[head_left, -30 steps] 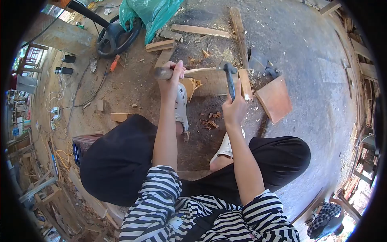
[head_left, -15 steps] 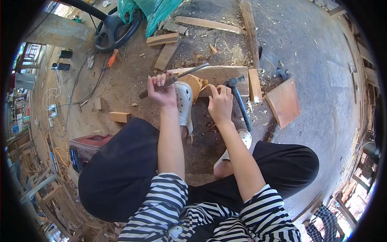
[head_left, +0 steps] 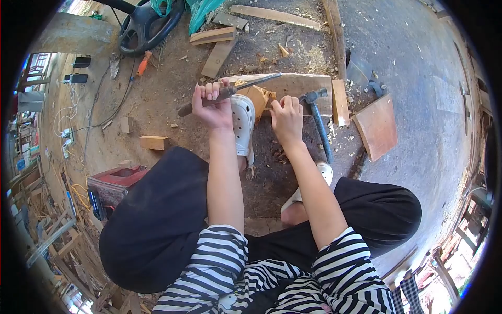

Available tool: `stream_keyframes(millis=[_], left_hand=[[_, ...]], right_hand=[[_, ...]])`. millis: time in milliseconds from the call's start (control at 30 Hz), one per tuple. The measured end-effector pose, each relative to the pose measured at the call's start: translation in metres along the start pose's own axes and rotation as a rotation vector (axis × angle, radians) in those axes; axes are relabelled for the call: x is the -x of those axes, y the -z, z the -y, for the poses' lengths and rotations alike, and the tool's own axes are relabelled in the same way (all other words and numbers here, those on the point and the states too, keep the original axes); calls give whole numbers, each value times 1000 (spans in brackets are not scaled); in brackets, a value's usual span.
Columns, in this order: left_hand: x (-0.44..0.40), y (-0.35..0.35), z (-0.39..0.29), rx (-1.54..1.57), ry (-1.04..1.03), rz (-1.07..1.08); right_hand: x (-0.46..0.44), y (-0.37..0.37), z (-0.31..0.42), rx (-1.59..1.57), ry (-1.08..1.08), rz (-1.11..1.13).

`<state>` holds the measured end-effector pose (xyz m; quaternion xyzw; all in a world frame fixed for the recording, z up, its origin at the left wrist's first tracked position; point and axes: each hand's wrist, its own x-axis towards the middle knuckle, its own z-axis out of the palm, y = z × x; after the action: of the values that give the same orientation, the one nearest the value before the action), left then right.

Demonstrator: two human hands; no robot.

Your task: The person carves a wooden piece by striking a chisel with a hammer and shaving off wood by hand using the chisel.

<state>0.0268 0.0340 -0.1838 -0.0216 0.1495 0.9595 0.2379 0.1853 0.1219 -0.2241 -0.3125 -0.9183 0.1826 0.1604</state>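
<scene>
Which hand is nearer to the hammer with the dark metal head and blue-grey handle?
Right. The right hand is just left of the hammer; the left hand is farther left, beyond the white perforated clog, gripping a brown wooden-handled tool.

Unclear if R hand (head_left: 287,121) grips smth, tips part hidden; green bag (head_left: 202,13) cut @ top edge

The left forearm (head_left: 225,178) and right forearm (head_left: 320,201) reach forward between the bent, widespread left knee (head_left: 157,209) and right knee (head_left: 387,201). The left hand (head_left: 213,112) is turned palm up, fingers curled in a closed grip, nails showing. The right hand (head_left: 287,123) is back up, its fingers bent, the fingertips partly hidden
</scene>
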Motion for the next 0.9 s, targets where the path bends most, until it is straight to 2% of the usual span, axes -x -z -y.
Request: stream_keyframes(millis=[67, 200, 400, 500, 533, 600, 633, 700, 733, 800, 900], left_hand=[[0, -1, 0, 4, 4, -1], [0, -3, 1, 10, 5, -12], [-1, 1, 1, 35, -8, -26], [-1, 1, 1, 16, -11, -16], [0, -2, 2, 16, -4, -10], [3, -9, 4, -131, -28, -8], [4, -12, 5, -133, -20, -4], [6, -21, 6, -452, -13, 17], [8, -26, 8, -456, -5, 24], [13, -36, 11, -705, -24, 107], [12, -53, 19, -807, -36, 231]], right_hand=[[4, -5, -2, 16, 80, 40], [15, -7, 8, -13, 63, 53], [23, 0, 10, -123, -42, 37], [45, 1, 2, -65, -23, 112], [57, -1, -1, -60, -77, 168], [73, -3, -8, -56, -138, 218], [79, -1, -9, -82, -156, 194], [84, 7, -13, -111, -182, 164], [83, 13, -16, -128, -192, 128], [83, 23, -24, -149, -216, 86], [87, 30, -39, -167, -288, 57]])
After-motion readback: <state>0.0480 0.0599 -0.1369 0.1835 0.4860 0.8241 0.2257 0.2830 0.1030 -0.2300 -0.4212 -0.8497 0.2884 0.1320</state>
